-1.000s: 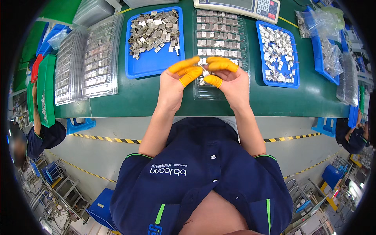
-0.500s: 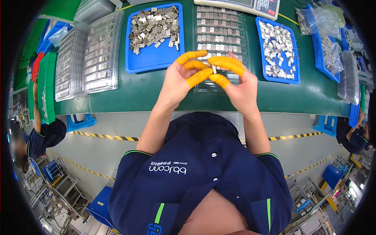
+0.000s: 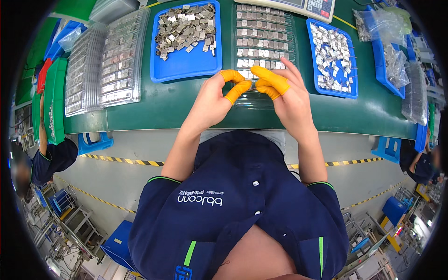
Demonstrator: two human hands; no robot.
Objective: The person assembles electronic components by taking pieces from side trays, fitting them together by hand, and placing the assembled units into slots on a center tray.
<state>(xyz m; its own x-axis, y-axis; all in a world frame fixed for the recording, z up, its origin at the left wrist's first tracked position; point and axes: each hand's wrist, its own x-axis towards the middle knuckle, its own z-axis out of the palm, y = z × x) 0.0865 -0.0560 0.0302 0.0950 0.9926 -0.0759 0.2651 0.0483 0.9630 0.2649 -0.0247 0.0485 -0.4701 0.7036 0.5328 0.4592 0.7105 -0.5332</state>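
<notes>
My left hand [image 3: 210, 100] and my right hand [image 3: 293, 100], both with yellow finger cots, meet over the near end of a clear plastic tray [image 3: 263, 101]. Thumb and fingers of each are pinched together, tips almost touching. What they grip is mostly hidden; only a small pale sliver shows between the tips. Rows of small metal connector pieces [image 3: 262, 33] fill the tray beyond my fingers. To the left, a blue tray [image 3: 184, 72] holds a heap of loose metal connector shells [image 3: 186, 29]. On the right, another blue tray [image 3: 337, 94] carries white connector pieces with short leads [image 3: 332, 53].
Stacked clear trays of parts [image 3: 122, 60] stand at the left, beside a green bin [image 3: 58, 100]. A scale [image 3: 319, 8] sits at the back. Plastic bags [image 3: 394, 60] lie in a blue bin at far right. Other people work at both sides.
My hands have lowered slightly toward the near rows of the clear tray. The small pale piece seen between my fingertips is now mostly covered. My right fingers have bunched closer together.
</notes>
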